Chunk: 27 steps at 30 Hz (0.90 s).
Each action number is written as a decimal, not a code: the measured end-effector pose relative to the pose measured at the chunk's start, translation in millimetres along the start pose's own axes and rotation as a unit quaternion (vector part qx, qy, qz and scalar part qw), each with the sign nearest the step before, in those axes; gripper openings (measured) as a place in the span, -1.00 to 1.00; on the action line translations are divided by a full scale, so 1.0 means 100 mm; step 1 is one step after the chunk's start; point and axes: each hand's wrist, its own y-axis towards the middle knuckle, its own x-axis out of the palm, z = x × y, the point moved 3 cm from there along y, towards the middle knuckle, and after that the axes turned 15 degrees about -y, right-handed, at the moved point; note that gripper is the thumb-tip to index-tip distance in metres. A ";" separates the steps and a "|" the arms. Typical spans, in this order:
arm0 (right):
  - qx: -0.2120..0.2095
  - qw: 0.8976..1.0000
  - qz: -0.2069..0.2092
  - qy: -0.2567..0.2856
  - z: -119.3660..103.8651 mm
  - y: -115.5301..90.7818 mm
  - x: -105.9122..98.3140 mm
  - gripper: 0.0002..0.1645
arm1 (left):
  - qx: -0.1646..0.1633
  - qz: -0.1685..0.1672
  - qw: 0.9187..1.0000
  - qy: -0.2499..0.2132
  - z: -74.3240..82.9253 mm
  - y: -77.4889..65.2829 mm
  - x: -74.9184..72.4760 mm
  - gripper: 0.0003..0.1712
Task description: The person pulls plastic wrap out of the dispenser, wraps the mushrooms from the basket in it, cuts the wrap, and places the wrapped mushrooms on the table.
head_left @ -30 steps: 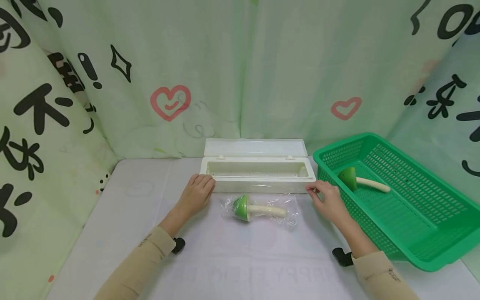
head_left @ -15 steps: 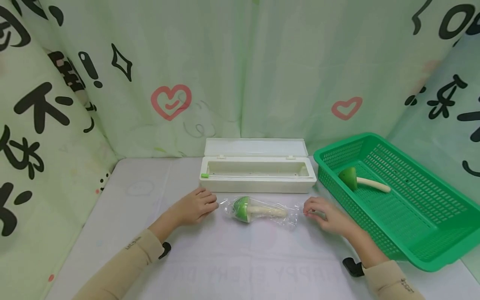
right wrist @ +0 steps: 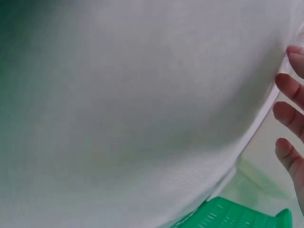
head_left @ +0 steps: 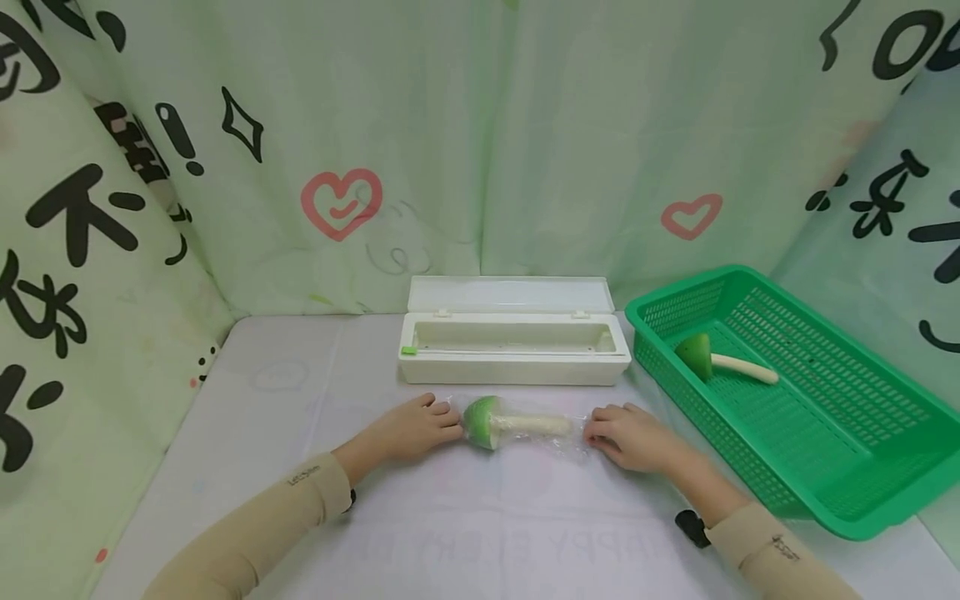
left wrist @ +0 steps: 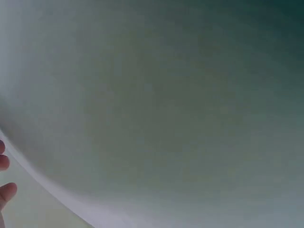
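Note:
A mushroom shape with a green cap and pale stem (head_left: 532, 425) lies on the white table, wrapped in clear cling film (head_left: 577, 442). At the cap end, my left hand (head_left: 408, 429) holds the film with bent fingers. Beyond the stem, the fingers of my right hand (head_left: 633, 437) pinch the other film end. A long white cling film dispenser (head_left: 517, 371) stands just behind, lid up, with a small green slider (head_left: 408, 351) at its left front. Only a few left fingertips (left wrist: 5, 162) enter the left wrist view; several right fingertips (right wrist: 287, 114) show in the right wrist view.
A green perforated basket (head_left: 847, 467) stands at the right, close to the dispenser's right end. In it lies another green-capped mushroom shape (head_left: 697, 357). A pale green printed curtain (head_left: 487, 150) hangs behind the table and along both sides.
Both hands have come down from the dispenser's front corners and moved inward to the two ends of the wrapped mushroom shape. The green slider has come into view.

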 end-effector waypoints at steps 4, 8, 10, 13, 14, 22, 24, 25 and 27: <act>0.031 0.999 -0.024 -0.014 0.00 0.01 -0.06 -0.93 | -0.006 -0.004 1.000 0.027 0.03 0.03 0.00 -0.81; 0.116 0.993 -0.001 -0.031 0.01 0.14 -0.28 -0.93 | 0.001 -0.004 0.999 0.046 0.05 0.04 -0.01 -0.82; 0.133 0.990 0.042 -0.039 -0.02 0.26 -0.36 -0.91 | 0.000 -0.007 0.999 0.047 0.05 0.03 -0.01 -0.80; 0.107 0.989 0.086 -0.048 -0.14 0.48 -0.38 -0.92 | -0.004 -0.012 0.999 0.044 0.05 0.03 -0.02 -0.80; 0.091 0.991 0.083 -0.057 -0.19 0.56 -0.36 -0.89 | -0.005 -0.014 0.999 0.045 0.05 0.03 -0.02 -0.80; 0.016 0.987 -0.055 -0.150 -0.58 0.85 -0.17 -0.57 | -0.017 -0.008 0.999 0.030 0.07 0.06 -0.05 -0.77; 0.005 0.986 -0.071 -0.153 -0.63 0.86 -0.17 -0.54 | -0.017 0.004 0.999 0.027 0.08 0.07 -0.05 -0.78; 0.002 0.985 -0.080 -0.154 -0.65 0.85 -0.17 -0.52 | -0.017 0.008 0.999 0.028 0.08 0.08 -0.05 -0.77; 0.002 0.983 -0.097 -0.153 -0.68 0.84 -0.17 -0.47 | -0.016 0.012 0.999 0.032 0.08 0.09 -0.04 -0.75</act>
